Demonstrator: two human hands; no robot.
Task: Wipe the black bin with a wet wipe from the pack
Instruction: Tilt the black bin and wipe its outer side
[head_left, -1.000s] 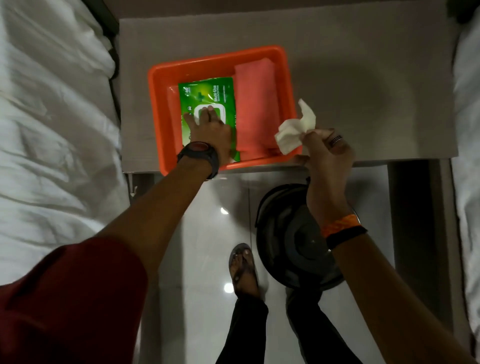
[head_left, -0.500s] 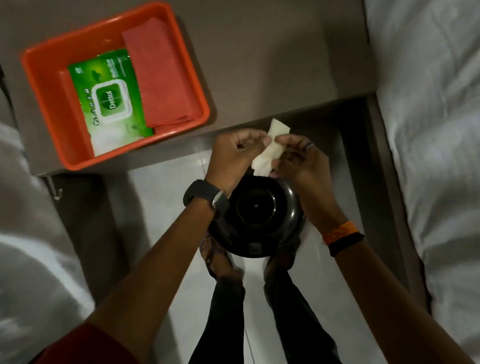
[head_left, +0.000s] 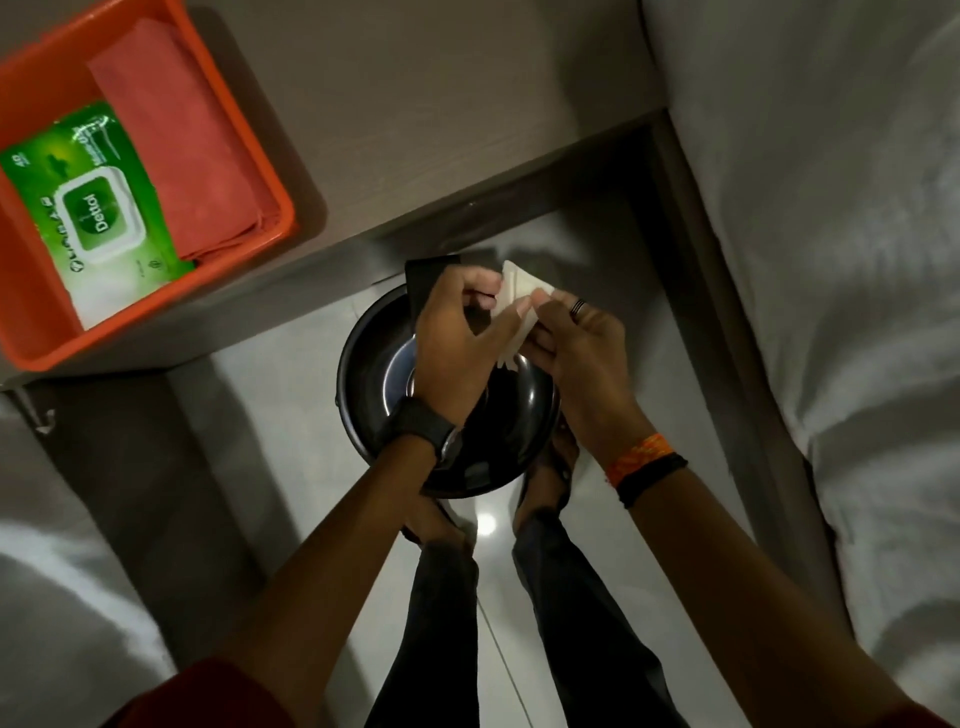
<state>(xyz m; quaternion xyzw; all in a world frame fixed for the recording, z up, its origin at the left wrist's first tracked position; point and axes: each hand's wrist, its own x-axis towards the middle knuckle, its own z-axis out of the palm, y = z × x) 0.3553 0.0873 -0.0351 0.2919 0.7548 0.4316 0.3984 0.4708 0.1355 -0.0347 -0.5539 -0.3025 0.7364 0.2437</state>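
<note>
Directly below us, we hold a white wet wipe (head_left: 514, 306) between both hands above the round black bin (head_left: 382, 364), which stands on the pale tiled floor (head_left: 291, 395) just ahead of our sandalled feet (head_left: 550, 467). Our left hand (head_left: 457, 338) is curled, its fingers pinching the wipe's left edge; our right hand (head_left: 576, 343), wearing a ring, grips the right edge with thumb and fingers closed. At ten o'clock from the bin, the green Dettol wipes pack (head_left: 98, 208) lies lid shut in an orange tub (head_left: 249, 145) on the grey table (head_left: 441, 104), beside a folded red cloth (head_left: 197, 156).
</note>
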